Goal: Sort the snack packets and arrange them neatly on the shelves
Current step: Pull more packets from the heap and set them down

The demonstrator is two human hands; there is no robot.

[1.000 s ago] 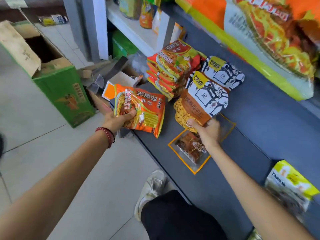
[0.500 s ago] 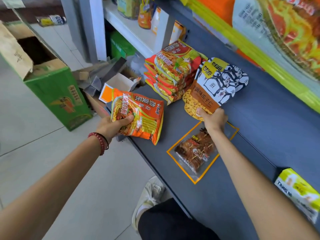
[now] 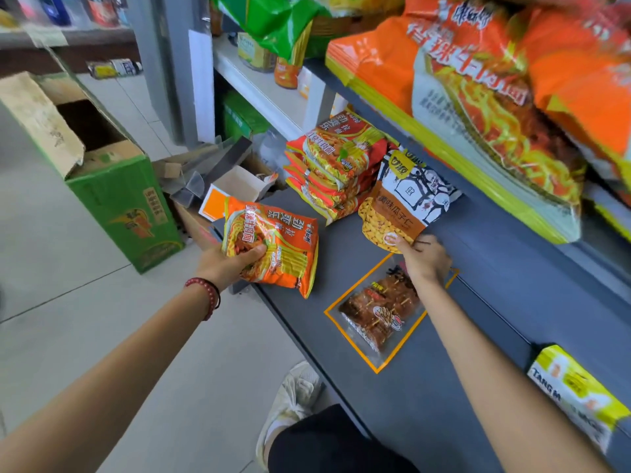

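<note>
My left hand grips an orange noodle packet over the front edge of the grey lower shelf. My right hand pinches the bottom of a black, white and yellow seed packet, tilted up beside a stack of orange noodle packets at the shelf's left end. A clear orange-edged snack packet lies flat on the shelf under my right wrist. A yellow-green packet lies at the shelf's right end.
Big orange noodle multipacks overhang from the shelf above. An open green carton stands on the tiled floor at left, with torn cardboard and a white-orange box beside it. My shoe is by the shelf base.
My right hand has gathered the seed packets and lifted them upright next to the noodle stack. The left hand keeps its noodle packet, shifted slightly right. The view has tilted upward.
</note>
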